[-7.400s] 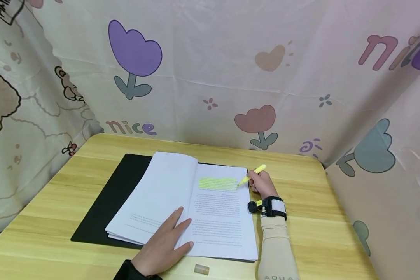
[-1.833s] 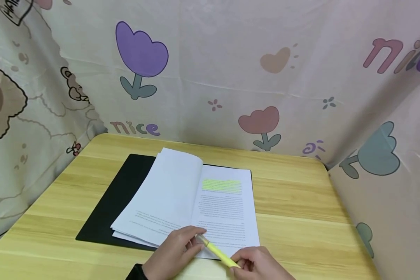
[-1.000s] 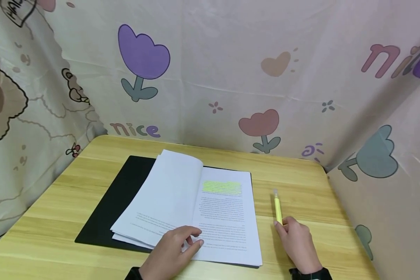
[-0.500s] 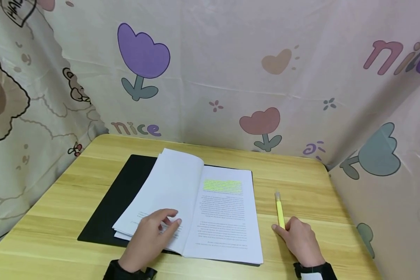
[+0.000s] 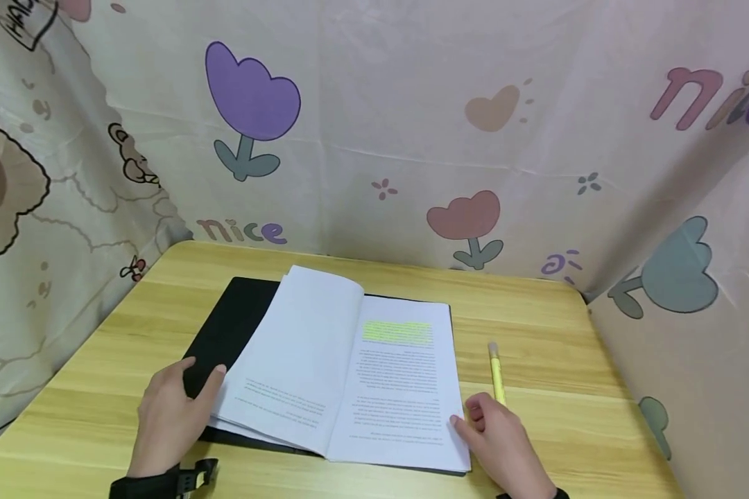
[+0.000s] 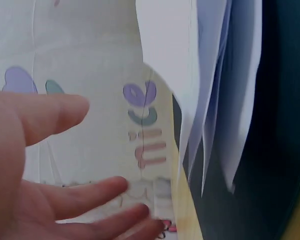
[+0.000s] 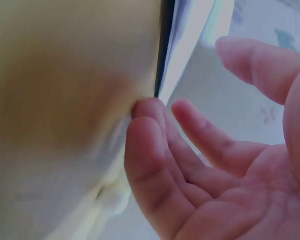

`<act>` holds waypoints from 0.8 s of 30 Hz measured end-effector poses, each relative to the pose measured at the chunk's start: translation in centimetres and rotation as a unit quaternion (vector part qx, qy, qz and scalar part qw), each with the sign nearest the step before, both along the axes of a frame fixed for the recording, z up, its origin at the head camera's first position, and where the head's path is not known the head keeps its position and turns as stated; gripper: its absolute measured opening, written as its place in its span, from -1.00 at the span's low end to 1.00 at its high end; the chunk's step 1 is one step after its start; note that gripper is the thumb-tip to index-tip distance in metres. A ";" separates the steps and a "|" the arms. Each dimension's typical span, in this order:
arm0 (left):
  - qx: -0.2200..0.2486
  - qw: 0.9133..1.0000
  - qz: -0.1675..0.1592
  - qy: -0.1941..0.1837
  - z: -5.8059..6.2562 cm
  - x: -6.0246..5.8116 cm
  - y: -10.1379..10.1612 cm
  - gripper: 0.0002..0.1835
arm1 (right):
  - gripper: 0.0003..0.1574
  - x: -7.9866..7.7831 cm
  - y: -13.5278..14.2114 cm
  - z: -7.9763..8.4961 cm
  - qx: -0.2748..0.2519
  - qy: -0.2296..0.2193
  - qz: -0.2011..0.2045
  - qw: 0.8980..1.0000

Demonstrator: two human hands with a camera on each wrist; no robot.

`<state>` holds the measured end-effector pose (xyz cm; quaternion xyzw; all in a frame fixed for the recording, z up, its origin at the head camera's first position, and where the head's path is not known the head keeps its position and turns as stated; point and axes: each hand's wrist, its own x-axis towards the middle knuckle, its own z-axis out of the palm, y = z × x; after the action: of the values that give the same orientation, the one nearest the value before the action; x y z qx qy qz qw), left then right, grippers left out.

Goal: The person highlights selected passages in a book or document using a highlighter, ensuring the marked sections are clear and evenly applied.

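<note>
An open black folder (image 5: pixel 232 312) lies on the table with white printed sheets turned back to the left. The right-hand page (image 5: pixel 399 388) carries a yellow highlighted block of text near its top. My left hand (image 5: pixel 171 416) is over the folder's left side, thumb close to the corner of the turned sheets (image 6: pixel 205 100), fingers spread and holding nothing. At the page's lower right edge is my right hand (image 5: pixel 502 440), its thumb tip overlapping the paper. In the right wrist view its loosely bent fingers (image 7: pixel 145 150) meet the folder's edge, the palm empty.
A capped yellow highlighter (image 5: pixel 496 374) lies on the wooden table (image 5: pixel 549 346), right of the folder and just beyond my right hand. A printed curtain (image 5: pixel 362 125) hangs behind the table and along both sides.
Earlier my right hand marked text with the highlighter, then capped it between both hands and laid it down at the right. Since then my left hand has moved left, my right to the page edge.
</note>
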<state>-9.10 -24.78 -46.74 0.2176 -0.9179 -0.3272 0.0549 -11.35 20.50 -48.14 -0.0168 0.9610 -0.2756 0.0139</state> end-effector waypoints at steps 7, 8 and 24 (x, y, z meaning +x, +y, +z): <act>-0.008 0.993 -0.010 -0.119 -0.8 0.7 -3.5 0.17 | -0.58 0.2 -1.2 -0.3 0.002 -0.027 0.005 1.000; -0.004 0.991 -0.013 -0.133 -0.9 0.7 -3.8 0.20 | -0.59 0.2 -1.2 -0.3 0.003 -0.031 0.003 1.000; 0.050 0.993 0.035 -0.104 -0.2 1.6 -4.1 0.00 | -0.58 -0.1 -0.7 -0.4 0.019 -0.023 0.006 1.000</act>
<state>-7.49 -28.90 -46.97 0.2845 -0.8932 -0.3460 -0.0403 -11.42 19.75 -48.58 -0.0161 0.9654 -0.2575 0.0382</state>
